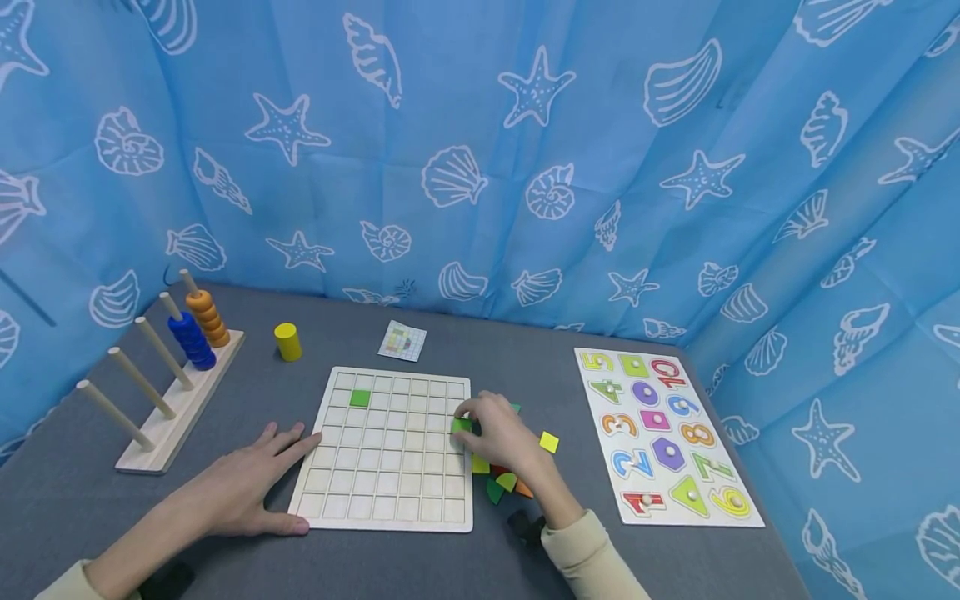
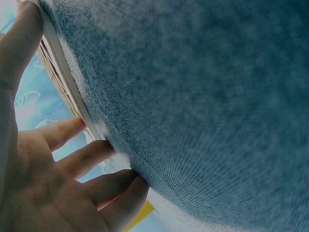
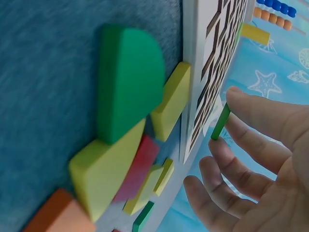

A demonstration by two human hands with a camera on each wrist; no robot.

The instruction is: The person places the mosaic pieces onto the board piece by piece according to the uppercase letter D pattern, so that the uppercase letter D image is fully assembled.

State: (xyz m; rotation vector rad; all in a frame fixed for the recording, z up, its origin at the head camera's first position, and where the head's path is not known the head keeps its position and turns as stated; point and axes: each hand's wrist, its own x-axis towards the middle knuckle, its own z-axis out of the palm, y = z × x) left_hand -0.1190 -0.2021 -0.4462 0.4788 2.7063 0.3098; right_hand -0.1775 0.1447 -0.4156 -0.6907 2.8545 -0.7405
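Between thumb and fingertips my right hand (image 1: 501, 433) pinches a thin green tile (image 3: 221, 121), held over the right edge of a white grid board (image 1: 381, 525). Another green square tile (image 1: 360, 398) lies in one of the board's upper left cells. My left hand (image 1: 243, 487) rests on the table with fingers spread, its thumb and index fingertip at the board's left edge. Beneath and beside the right hand is a loose heap of coloured pieces, among them a dark green rounded piece (image 3: 130, 82), a yellow-green piece (image 3: 108, 176) and an orange piece (image 3: 60, 215).
At the left stands a wooden peg rack (image 1: 180, 408) with blue and orange rings. A yellow cylinder (image 1: 288, 342) and a small printed card (image 1: 402, 341) are behind the board. A number-and-shape puzzle (image 1: 628, 504) lies at the right. One yellow square (image 1: 549, 442) sits apart from the heap.
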